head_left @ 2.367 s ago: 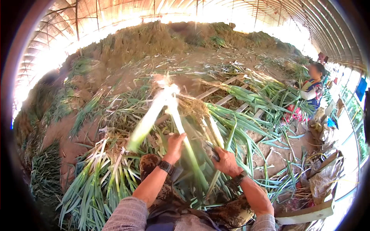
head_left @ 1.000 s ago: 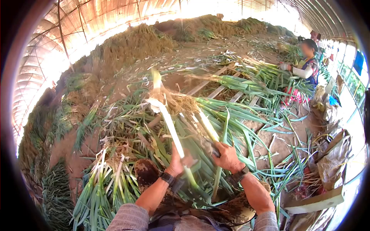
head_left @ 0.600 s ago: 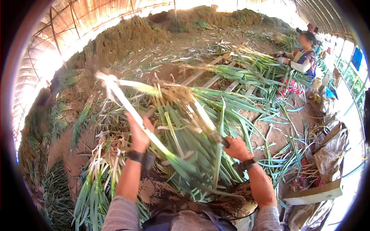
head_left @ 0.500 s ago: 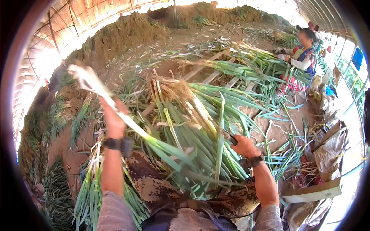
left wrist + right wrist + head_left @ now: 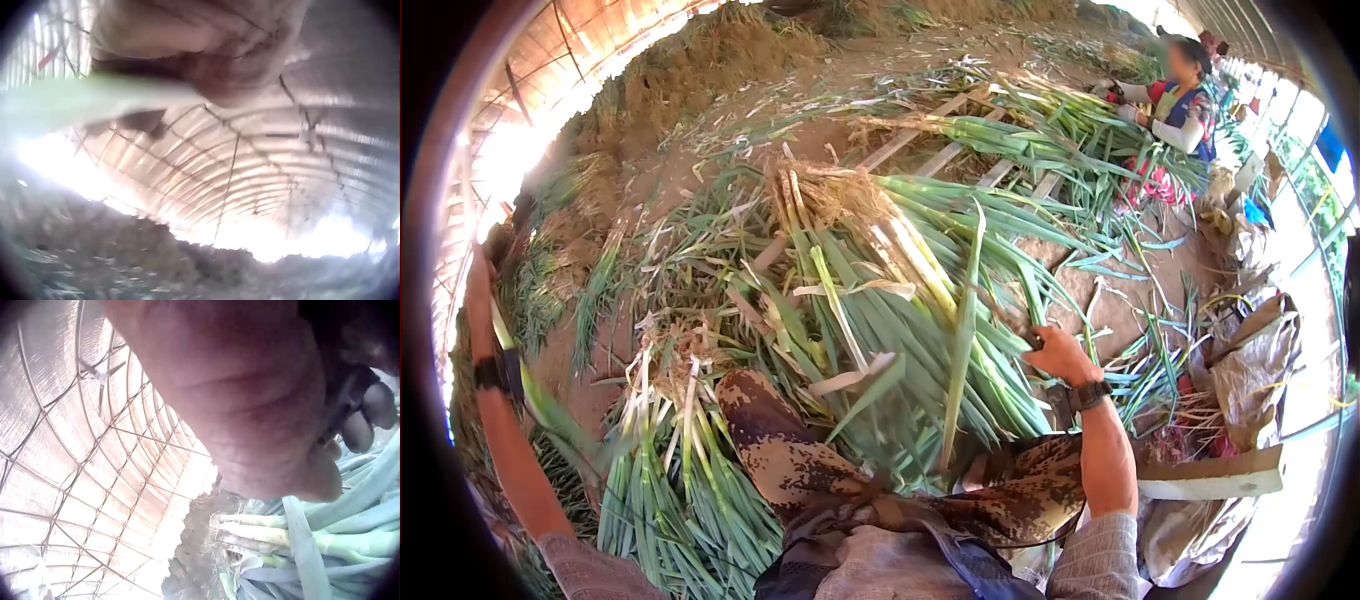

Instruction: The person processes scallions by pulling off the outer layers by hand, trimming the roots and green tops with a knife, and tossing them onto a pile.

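At the far left of the head view, my left hand grips a long green onion, its leaves trailing down toward my lap. In the left wrist view the hand and the pale green stalk are blurred. My right hand is curled above the leaves at the right of the pile; the right wrist view shows the hand gripping a dark-handled tool, its far end mostly hidden. Before me lies a heap of green onions, rooty ends pointing away.
A second bunch of green onions lies left of my knee. Wooden slats bear more onions behind the heap. A person sits at the back right. A pale board and crumpled sacking stand at right.
My left hand has swung from the middle far out to the left, carrying the green onion. The right hand has drawn slightly right with its tool. The head view has tipped downward.
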`<state>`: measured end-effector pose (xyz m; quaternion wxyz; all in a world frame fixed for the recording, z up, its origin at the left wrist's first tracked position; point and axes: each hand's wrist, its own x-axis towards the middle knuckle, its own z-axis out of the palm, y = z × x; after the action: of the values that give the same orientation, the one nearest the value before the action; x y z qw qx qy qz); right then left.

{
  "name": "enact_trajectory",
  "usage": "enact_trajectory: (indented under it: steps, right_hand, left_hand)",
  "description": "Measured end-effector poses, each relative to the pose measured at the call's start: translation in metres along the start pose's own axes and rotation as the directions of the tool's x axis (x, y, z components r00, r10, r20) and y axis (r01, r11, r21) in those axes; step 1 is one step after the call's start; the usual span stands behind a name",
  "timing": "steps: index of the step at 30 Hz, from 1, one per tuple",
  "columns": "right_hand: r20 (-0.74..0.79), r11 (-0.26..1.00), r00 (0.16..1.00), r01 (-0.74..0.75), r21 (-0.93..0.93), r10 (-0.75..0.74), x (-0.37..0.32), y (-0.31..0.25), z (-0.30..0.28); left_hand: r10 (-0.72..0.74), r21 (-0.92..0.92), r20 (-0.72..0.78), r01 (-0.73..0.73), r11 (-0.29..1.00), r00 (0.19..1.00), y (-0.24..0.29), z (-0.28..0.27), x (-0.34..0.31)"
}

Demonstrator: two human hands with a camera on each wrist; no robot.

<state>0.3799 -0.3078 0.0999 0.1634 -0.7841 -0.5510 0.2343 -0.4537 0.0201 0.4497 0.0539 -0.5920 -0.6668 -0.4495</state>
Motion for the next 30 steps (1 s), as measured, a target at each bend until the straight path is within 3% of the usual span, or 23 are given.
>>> enact_trajectory:
  steps: [2, 4, 5, 6, 7, 8, 9, 10, 11, 12, 13, 14, 15, 16, 17, 19, 21, 22, 24, 25, 27, 28, 30]
  right_hand:
    - [-0.092, 0.997, 0.996, -0.015, -0.071, 0.009, -0.001, 0.006, -0.002]
    - [-0.077, 0.998, 0.997, 0.001, -0.066, -0.007, -0.006, 0.008, 0.004]
    - [-0.058, 0.998, 0.998, 0.028, -0.064, -0.032, -0.008, 0.009, 0.007]
    - [0.046, 0.995, 0.999, 0.032, -0.097, -0.028, -0.008, 0.008, 0.003]
    - [0.036, 0.996, 0.999, 0.014, -0.093, -0.011, -0.006, 0.015, -0.002]
    - [-0.018, 0.987, 0.994, -0.112, -0.114, 0.110, -0.002, 0.026, -0.002]
    - [-0.074, 0.963, 0.971, -0.234, -0.131, 0.226, 0.004, 0.037, -0.003]
    - [-0.158, 0.937, 0.935, -0.334, -0.099, 0.316, 0.010, 0.052, -0.005]
    - [-0.249, 0.920, 0.891, -0.392, 0.001, 0.380, 0.006, 0.057, -0.013]
    - [-0.236, 0.935, 0.911, -0.354, -0.024, 0.339, 0.001, 0.061, -0.017]
    - [-0.222, 0.949, 0.930, -0.311, -0.047, 0.294, -0.001, 0.062, -0.018]
    - [-0.165, 0.972, 0.959, -0.235, 0.000, 0.232, -0.012, 0.047, -0.019]
    - [-0.105, 0.986, 0.981, -0.162, 0.045, 0.166, -0.023, 0.028, -0.017]
    - [-0.076, 0.989, 0.990, -0.112, 0.098, 0.120, -0.028, 0.025, -0.009]
    - [-0.016, 0.994, 0.994, -0.108, 0.005, 0.108, -0.036, 0.006, -0.012]
    - [-0.034, 0.993, 0.996, -0.080, -0.087, 0.077, -0.052, -0.008, -0.002]
    - [0.000, 0.990, 0.997, -0.077, -0.119, 0.078, -0.059, 0.001, 0.005]
    - [0.031, 0.987, 0.997, -0.071, -0.147, 0.076, -0.062, 0.006, 0.008]
    - [0.045, 0.985, 0.994, -0.092, -0.146, 0.099, -0.066, 0.012, 0.011]
    - [0.054, 0.983, 0.992, -0.110, -0.145, 0.118, -0.068, 0.015, 0.012]
    - [0.064, 0.988, 0.994, -0.082, -0.131, 0.091, -0.067, 0.024, 0.018]
    - [0.058, 0.990, 0.995, -0.070, -0.119, 0.078, -0.065, 0.025, 0.019]
    - [0.060, 0.993, 0.995, -0.079, -0.090, 0.085, -0.060, 0.025, 0.018]
  left_hand:
    - [0.058, 0.316, 0.153, -0.104, 0.943, 0.987, -0.061, 0.022, -0.035]
    - [0.056, 0.362, 0.356, -0.193, 0.912, 0.933, -0.095, 0.063, -0.096]
    - [0.094, 0.353, 0.408, -0.251, 0.901, 0.908, 0.005, 0.076, -0.172]
    - [0.077, 0.288, 0.554, -0.278, 0.916, 0.829, -0.005, 0.110, -0.180]
    - [0.182, 0.051, 0.506, -0.240, 0.970, 0.843, -0.010, 0.153, -0.211]
    - [0.110, -0.001, 0.630, -0.140, 0.990, 0.769, 0.038, 0.172, -0.245]
    - [-0.074, 0.054, 0.694, 0.051, 0.997, 0.717, 0.045, 0.217, -0.268]
    - [0.051, -0.161, 0.794, 0.130, 0.978, 0.606, 0.118, 0.222, -0.312]
    - [0.120, -0.287, 0.837, 0.242, 0.927, 0.534, 0.157, 0.244, -0.350]
    - [0.217, -0.306, 0.911, 0.222, 0.926, 0.351, 0.179, 0.272, -0.375]
    - [0.285, -0.358, 0.916, 0.255, 0.898, 0.283, 0.204, 0.298, -0.408]
    - [0.375, -0.408, 0.913, 0.302, 0.862, 0.164, 0.223, 0.332, -0.436]
    - [0.466, -0.469, 0.878, 0.397, 0.789, 0.113, 0.247, 0.352, -0.465]
    - [0.434, -0.437, 0.891, 0.507, 0.743, 0.132, 0.265, 0.373, -0.496]
    - [0.481, -0.400, 0.875, 0.642, 0.654, 0.056, 0.273, 0.403, -0.521]
    - [0.483, -0.341, 0.875, 0.739, 0.581, 0.024, 0.278, 0.455, -0.563]
    - [0.340, -0.344, 0.929, 0.671, 0.657, 0.145, 0.288, 0.472, -0.589]
    - [0.334, -0.336, 0.932, 0.676, 0.656, 0.139, 0.287, 0.478, -0.598]
    - [0.218, -0.365, 0.930, 0.690, 0.625, 0.295, 0.285, 0.491, -0.611]
    - [0.214, -0.360, 0.932, 0.694, 0.624, 0.292, 0.283, 0.500, -0.616]
    - [0.234, -0.422, 0.890, 0.510, 0.750, 0.392, 0.281, 0.511, -0.618]
    - [0.227, -0.418, 0.891, 0.514, 0.749, 0.393, 0.280, 0.509, -0.619]
    - [0.253, -0.472, 0.828, 0.379, 0.796, 0.501, 0.288, 0.504, -0.623]
